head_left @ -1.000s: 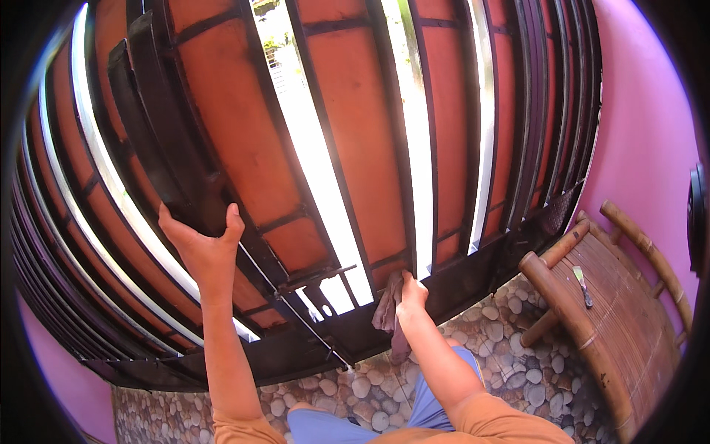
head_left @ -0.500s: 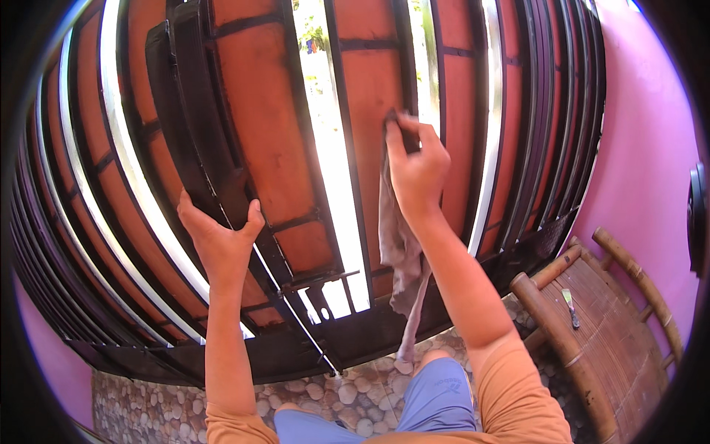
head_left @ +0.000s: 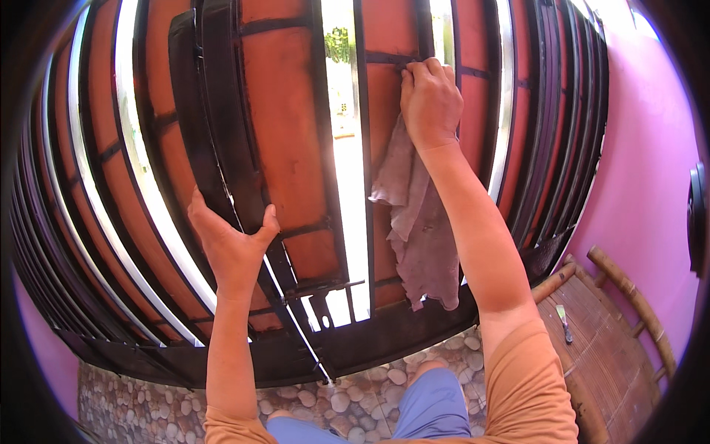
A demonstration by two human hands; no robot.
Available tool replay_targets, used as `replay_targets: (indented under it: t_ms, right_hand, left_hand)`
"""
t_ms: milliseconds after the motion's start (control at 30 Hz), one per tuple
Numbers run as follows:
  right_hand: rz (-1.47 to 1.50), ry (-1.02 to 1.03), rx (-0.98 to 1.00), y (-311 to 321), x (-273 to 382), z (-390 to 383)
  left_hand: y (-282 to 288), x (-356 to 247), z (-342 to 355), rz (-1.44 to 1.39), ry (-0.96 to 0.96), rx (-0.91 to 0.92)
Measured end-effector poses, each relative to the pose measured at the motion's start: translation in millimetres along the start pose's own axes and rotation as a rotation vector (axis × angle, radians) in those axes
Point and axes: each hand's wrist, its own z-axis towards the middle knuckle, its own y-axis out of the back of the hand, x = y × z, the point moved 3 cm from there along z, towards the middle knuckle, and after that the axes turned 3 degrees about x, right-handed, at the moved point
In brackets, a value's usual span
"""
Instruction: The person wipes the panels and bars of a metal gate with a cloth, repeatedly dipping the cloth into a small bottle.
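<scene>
A gate of reddish-orange panels (head_left: 277, 133) framed in black metal bars stands upright in front of me. My left hand (head_left: 235, 240) grips the wide black post (head_left: 231, 111) at the gate's middle, thumb on its right side and fingers on its left. Higher up and to the right, my right hand (head_left: 433, 103) is closed on a greyish-mauve rag (head_left: 425, 237), pressing it to a black bar between panels. The rag's ragged lower end hangs down loosely over the panel. My right fingertips are partly hidden behind the hand.
A black sliding bolt (head_left: 325, 287) sits low on the gate. At the right stands a bamboo seat (head_left: 606, 355) with a small pale-green and dark hand tool (head_left: 565, 325) on it. The pink wall (head_left: 636, 148) rises behind. Below lies a pebble-patterned floor (head_left: 148, 399).
My right hand has moved up and slightly right along the bar with the rag, which now hangs wider. My left hand keeps its grip on the post. The view has shifted a little.
</scene>
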Motion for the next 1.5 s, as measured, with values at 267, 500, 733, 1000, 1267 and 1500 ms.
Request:
replay_targets:
  t_ms: [267,500,733,1000,1267,1500]
  right_hand:
    - [0.031,0.107,-0.004,2,4,3]
    - [0.102,0.083,0.022,-10,30,-7]
    - [-0.032,-0.007,0.038,-7,2,3]
    - [0.280,0.032,0.172,6,20,-11]
    - [0.152,0.081,0.087,1,6,50]
    - [-0.036,0.199,0.207,-7,4,56]
  left_hand:
    - [-1,3,1,0.025,0.001,-0.015]
    - [-2,4,-1,0.029,-0.019,-0.023]
    - [-2,1,-1,0.024,0.005,-0.015]
    - [1,5,-1,0.024,-0.005,-0.036]
    - [-1,2,0,0.049,0.022,-0.002]
    - [1,2,-1,0.034,0.049,-0.003]
